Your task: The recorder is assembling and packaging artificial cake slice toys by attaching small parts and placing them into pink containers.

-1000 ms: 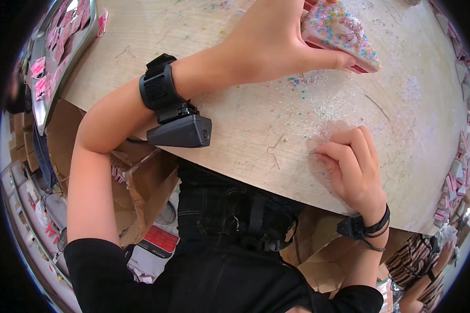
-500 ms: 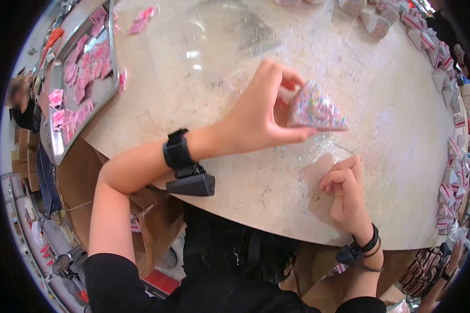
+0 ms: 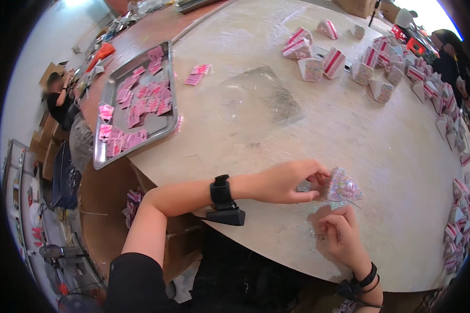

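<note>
Left hand [image 3: 284,182] right of centre, thumb and fingers spread apart, not closed round anything; fingertips sit at the left side of a sprinkle-covered wedge [image 3: 343,187], contact unclear. Wedge is on the pale table [image 3: 219,156], right of centre, pointed end to the right.

Right hand [image 3: 342,237] just below it, lower right of the frame, fingers curled in, thumb tucked near the index; cannot tell if something thin is pinched.

Black wrist unit [image 3: 225,216] on the left wrist, black band [image 3: 368,276] on the right.

Upper left: metal tray [image 3: 152,124] with pink packets [image 3: 151,104] scattered in it, a few more just outside its right rim. Upper centre: clear plastic film [image 3: 277,96], flat. Upper right: group of similar wedges [image 3: 382,92], more down the right edge. Lower left: cardboard box [image 3: 104,208]. Far left: seated co-worker [image 3: 62,104], dark top.
</note>
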Demonstrator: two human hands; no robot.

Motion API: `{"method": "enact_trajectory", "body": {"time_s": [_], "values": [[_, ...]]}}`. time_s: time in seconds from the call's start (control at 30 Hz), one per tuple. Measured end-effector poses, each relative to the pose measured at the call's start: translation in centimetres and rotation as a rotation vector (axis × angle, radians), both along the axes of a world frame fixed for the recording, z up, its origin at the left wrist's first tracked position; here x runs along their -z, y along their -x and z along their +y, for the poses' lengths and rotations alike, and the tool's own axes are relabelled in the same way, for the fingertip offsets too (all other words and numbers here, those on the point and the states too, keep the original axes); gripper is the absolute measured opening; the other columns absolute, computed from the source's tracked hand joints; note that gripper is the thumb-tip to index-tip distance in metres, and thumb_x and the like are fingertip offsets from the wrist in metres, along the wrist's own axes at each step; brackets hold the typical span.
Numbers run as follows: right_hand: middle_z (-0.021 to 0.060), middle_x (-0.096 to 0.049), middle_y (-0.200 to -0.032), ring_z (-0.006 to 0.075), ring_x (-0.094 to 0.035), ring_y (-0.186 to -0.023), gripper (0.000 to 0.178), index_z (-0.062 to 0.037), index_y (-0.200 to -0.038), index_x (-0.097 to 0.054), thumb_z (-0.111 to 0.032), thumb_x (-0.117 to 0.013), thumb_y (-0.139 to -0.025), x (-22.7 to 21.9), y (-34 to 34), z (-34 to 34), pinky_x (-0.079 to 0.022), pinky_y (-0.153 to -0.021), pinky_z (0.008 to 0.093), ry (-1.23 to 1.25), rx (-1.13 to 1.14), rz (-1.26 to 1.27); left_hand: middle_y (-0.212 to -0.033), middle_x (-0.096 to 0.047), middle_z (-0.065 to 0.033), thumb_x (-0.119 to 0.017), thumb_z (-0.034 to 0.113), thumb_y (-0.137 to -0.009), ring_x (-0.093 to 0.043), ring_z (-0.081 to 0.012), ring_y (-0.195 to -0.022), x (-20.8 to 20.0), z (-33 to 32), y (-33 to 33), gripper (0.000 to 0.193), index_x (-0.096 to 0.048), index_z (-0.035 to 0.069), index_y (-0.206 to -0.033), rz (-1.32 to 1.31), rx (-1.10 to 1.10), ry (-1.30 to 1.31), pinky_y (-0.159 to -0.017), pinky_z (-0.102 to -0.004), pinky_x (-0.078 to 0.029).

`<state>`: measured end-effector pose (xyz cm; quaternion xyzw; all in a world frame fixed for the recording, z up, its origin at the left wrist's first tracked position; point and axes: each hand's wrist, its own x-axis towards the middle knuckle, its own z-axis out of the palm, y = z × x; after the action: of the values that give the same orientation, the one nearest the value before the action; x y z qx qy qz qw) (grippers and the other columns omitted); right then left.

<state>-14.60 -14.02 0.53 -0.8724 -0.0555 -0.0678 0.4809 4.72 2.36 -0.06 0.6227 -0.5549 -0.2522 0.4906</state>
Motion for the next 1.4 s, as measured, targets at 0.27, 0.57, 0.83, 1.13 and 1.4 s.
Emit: {"method": "enact_trajectory", "body": {"time_s": [0.27,0.57,0.83,1.13,1.4], "values": [[0.0115,-0.056,-0.094,0.0278,-0.058,-0.084,0.035,-0.0051,-0.104,-0.066,0.008,-0.063,-0.072,-0.4,0.0,0.1,-0.049,-0.075,0.0335,0.138,-0.094,-0.009,-0.11,-0.059,-0.0151,-0.065,0.006,-0.085,-0.062,-0.024,-0.1,-0.2,0.3,-0.1,0.038,-0.053,0.0,-0.12,-0.044,-0.016,0.011,-0.089,-0.0353,-0.049],[0.0123,-0.059,-0.089,0.028,-0.061,-0.08,0.028,-0.003,-0.097,-0.067,0.009,-0.062,-0.072,-0.9,-0.3,0.3,-0.05,-0.068,0.0342,0.172,-0.004,-0.129,-0.081,-0.062,-0.0064,-0.065,0.009,-0.08,-0.063,-0.0262,-0.077,-5.4,3.5,-8.7,0.01,-0.058,0.007,-0.087,-0.777,-0.982,0.402,-0.07,-0.0372,-0.049],[0.012,-0.062,-0.087,0.0295,-0.062,-0.077,0.024,-0.0028,-0.095,-0.067,0.009,-0.061,-0.075,-0.2,-0.3,-0.8,-0.05,-0.068,0.0343,0.154,0.001,-0.188,-0.106,-0.063,-0.0284,-0.071,0.034,-0.073,-0.063,-0.0404,-0.099,-2.2,13.2,-26.7,0.053,-0.058,-0.006,-0.106,-0.647,-1.314,-0.709,-0.085,-0.044,-0.052],[0.0103,-0.064,-0.088,0.0224,-0.064,-0.077,0.021,-0.004,-0.091,-0.068,0.011,-0.061,-0.078,-0.1,-0.4,-1.3,-0.05,-0.065,0.0301,-0.026,0.038,-0.096,-0.093,-0.066,-0.0266,-0.073,0.034,-0.072,-0.065,-0.0406,-0.088,-1.5,12.2,-24.1,0.046,-0.063,-0.006,-0.093,-0.708,-1.369,-0.542,-0.076,-0.0462,-0.053],[0.0086,-0.058,-0.088,0.0163,-0.063,-0.076,0.013,0.0027,-0.097,-0.06,0.011,-0.056,-0.088,1.0,-1.1,-2.7,-0.052,-0.066,0.0271,-0.608,0.18,-0.059,-0.068,-0.065,-0.0105,-0.065,0.017,-0.085,-0.064,-0.0247,-0.06,-7.5,9.2,-16.1,0.02,-0.063,0.001,-0.097,-1.039,-1.402,0.3,-0.054,-0.0353,-0.048]]}}
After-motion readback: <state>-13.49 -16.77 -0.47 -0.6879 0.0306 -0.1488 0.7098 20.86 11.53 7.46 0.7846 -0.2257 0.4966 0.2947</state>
